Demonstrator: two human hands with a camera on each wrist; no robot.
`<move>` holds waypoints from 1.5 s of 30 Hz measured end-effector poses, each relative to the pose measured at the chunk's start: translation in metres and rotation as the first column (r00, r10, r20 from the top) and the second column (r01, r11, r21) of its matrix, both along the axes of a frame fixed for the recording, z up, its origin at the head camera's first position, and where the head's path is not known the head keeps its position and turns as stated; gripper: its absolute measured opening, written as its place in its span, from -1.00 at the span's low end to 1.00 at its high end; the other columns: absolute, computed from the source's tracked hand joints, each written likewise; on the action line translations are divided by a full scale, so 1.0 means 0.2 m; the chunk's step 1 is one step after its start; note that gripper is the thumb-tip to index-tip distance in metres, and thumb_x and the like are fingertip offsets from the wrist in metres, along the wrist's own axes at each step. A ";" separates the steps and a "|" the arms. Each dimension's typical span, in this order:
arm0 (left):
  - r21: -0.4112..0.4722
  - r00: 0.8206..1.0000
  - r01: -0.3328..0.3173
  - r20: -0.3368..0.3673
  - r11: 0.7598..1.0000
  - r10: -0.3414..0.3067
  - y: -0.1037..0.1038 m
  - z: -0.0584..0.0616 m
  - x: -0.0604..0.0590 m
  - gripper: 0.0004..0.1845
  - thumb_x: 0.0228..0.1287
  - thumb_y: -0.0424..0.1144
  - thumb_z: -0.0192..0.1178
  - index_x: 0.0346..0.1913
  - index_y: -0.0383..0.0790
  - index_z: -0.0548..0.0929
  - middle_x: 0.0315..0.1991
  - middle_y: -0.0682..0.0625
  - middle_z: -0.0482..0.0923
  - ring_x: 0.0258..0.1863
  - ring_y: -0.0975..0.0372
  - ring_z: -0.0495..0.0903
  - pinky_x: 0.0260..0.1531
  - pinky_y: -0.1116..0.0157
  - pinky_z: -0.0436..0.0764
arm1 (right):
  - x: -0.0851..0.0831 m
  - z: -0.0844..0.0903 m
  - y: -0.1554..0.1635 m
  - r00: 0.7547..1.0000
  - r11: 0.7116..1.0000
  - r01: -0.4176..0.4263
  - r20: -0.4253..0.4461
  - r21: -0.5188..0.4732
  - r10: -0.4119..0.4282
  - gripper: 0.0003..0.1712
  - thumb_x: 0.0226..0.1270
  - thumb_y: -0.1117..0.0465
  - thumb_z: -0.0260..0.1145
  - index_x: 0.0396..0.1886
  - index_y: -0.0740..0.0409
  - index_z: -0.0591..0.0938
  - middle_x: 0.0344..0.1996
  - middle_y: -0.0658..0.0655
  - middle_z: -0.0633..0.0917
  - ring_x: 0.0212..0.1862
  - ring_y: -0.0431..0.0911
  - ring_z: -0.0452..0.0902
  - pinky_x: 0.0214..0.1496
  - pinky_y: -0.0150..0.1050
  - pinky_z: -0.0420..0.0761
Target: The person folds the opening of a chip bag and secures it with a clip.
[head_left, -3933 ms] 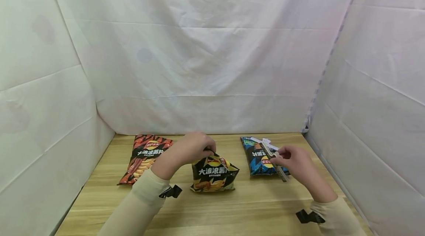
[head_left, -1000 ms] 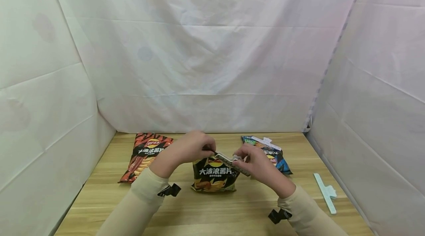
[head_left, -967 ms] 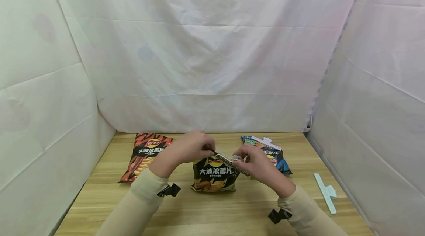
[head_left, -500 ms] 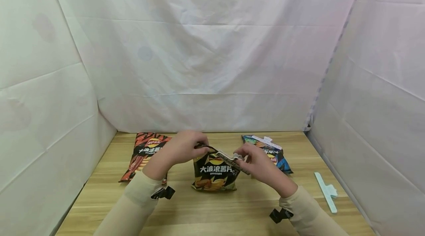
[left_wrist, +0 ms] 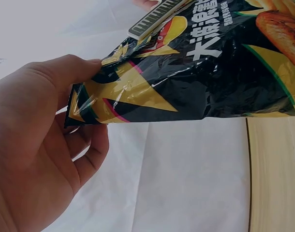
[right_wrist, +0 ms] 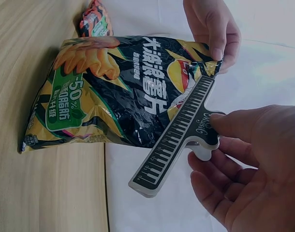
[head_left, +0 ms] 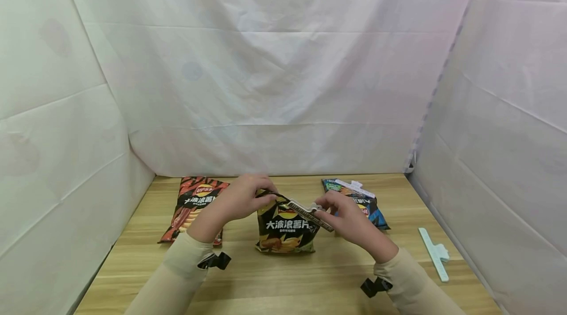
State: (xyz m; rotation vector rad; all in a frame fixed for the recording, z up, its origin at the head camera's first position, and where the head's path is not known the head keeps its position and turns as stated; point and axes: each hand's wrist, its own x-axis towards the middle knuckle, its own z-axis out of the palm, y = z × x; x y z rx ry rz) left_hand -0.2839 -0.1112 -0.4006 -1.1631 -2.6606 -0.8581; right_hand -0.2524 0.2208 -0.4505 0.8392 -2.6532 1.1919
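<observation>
A black and yellow chip bag (head_left: 288, 229) stands upright at the middle of the wooden table. My left hand (head_left: 239, 202) pinches its upper left corner, thumb on the front and fingers behind, as the left wrist view shows. A long bag clip (right_wrist: 174, 135) with a piano-key print lies slantwise along the bag's top edge. My right hand (head_left: 347, 219) holds this clip by its handles, the thumb on the printed side and fingers on the other handle. How much of the folded edge sits between the clip's bars cannot be told.
To the left lies a red chip bag (head_left: 190, 206), partly behind my left arm. A blue chip bag (head_left: 378, 216) with a white clip (head_left: 356, 187) across its top lies back right. A mint-green clip (head_left: 436, 254) rests near the table's right edge. White cloth (head_left: 283, 83) encloses the table.
My right hand has brought the piano-key clip leftward from above the blue bag to the black bag's top. Over the last second my left hand has slid slightly left at the corner.
</observation>
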 end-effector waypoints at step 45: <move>0.040 0.999 0.010 -0.032 0.999 -0.008 -0.02 -0.01 0.00 -0.95 0.63 -0.19 0.37 -0.02 0.03 0.81 -0.07 0.28 0.65 -0.09 0.37 0.68 -0.08 0.16 0.71 | -0.03 0.02 -0.08 0.994 0.999 -0.004 -0.109 -0.033 0.000 -0.84 0.49 0.24 0.56 -0.03 -0.09 0.84 -0.14 -0.17 0.71 -0.14 -0.24 0.66 -0.17 -0.21 0.69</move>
